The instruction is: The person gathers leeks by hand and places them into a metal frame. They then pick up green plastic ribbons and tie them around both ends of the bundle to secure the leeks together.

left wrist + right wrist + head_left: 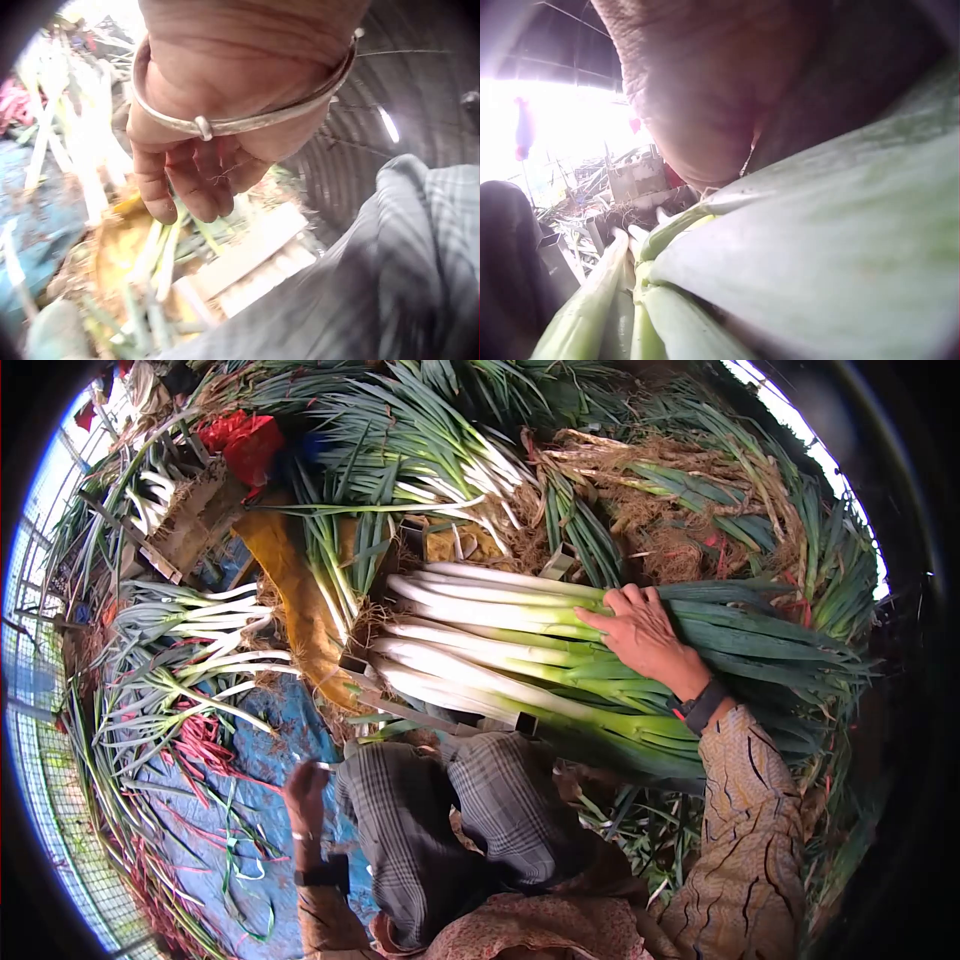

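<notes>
A thick bundle of long green onions [470, 622] lies across a low frame before the person's knees, white stems to the left and green leaves to the right. My right hand [645, 640] rests on top of it where the stems turn green, fingers spread forward. Up close in the right wrist view, broad green leaves [840, 232] pass right under the palm. My left hand [305, 795] hangs beside the left knee, above the blue sheet [265, 840]. Its fingers [199, 195] droop loosely curled in the left wrist view, with nothing seen between them.
Loose green onions [200, 630] lie at the left, near pink ties [205, 745]. Behind the bundle are more green onions [420, 450] and a rooty heap [700, 490]. A yellow-brown cloth [300, 600] and a red bag [245, 445] are at the back left.
</notes>
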Available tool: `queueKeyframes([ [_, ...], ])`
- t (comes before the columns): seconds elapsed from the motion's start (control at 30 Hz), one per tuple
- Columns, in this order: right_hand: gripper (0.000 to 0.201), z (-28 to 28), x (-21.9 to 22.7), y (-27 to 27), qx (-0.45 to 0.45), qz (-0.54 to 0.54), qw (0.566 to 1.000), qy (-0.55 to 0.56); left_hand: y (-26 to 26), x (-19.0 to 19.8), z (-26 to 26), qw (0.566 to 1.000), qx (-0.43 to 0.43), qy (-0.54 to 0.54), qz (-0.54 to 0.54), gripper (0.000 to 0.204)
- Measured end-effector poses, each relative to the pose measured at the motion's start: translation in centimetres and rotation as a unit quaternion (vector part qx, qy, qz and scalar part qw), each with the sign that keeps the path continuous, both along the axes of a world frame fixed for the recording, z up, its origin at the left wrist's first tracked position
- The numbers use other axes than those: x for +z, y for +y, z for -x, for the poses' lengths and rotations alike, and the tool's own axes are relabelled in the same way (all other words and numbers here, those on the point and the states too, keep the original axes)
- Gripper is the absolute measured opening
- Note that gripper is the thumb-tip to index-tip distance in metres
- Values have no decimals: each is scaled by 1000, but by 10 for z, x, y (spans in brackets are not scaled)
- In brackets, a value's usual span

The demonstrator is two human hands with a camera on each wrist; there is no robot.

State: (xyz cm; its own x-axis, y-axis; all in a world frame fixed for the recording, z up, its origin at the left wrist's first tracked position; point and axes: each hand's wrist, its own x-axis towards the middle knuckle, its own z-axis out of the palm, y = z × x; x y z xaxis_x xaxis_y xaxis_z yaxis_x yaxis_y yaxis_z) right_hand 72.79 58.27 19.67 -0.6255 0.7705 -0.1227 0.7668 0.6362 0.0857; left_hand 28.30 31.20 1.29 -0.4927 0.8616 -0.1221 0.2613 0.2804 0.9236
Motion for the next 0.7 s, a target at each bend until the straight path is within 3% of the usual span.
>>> queueKeyframes([
  [0.03, 49, -1, 0, 1, 4, 9, 1000, 9, 30, 18, -4, 998, 6, -40, -47, 20],
  [0.07, 49, -1, 1, 2, 10, 16, 1000, 18, 57, 44, -4, 998, -45, 37, -2, 20],
  [0.1, 49, -2, 0, 3, 13, 18, 1000, 20, 83, 71, -18, 995, -81, 5, -61, 23],
  [0.13, 49, -4, -1, 3, 15, 21, 999, 23, 104, 73, -24, 990, -101, 12, -100, 22],
  [0.2, 49, -8, -8, 3, 24, 6, 999, 22, 146, 123, -53, 958, -217, 124, -138, 23],
  [0.27, 49, -12, -16, 3, 38, -27, 999, 14, 184, 133, -76, 940, -297, 113, -128, 21],
  [0.37, 49, -11, -17, 6, -14, 52, 998, 19, 241, 108, -93, 889, -373, 202, -171, 19],
  [0.53, 48, -11, -29, 12, -7, 24, 1000, 14, 308, 56, -103, 831, -390, 320, -234, 35],
  [0.6, 48, -11, -29, 14, -6, 36, 999, 19, 326, 41, -102, 814, -432, 333, -197, 36],
  [0.63, 48, -12, -32, 15, -1, 24, 1000, 10, 330, 50, -102, 845, -449, 266, -117, 36],
  [0.7, 47, -12, -34, 19, -4, 37, 999, 24, 337, 47, -102, 836, -454, 276, -138, 37],
])
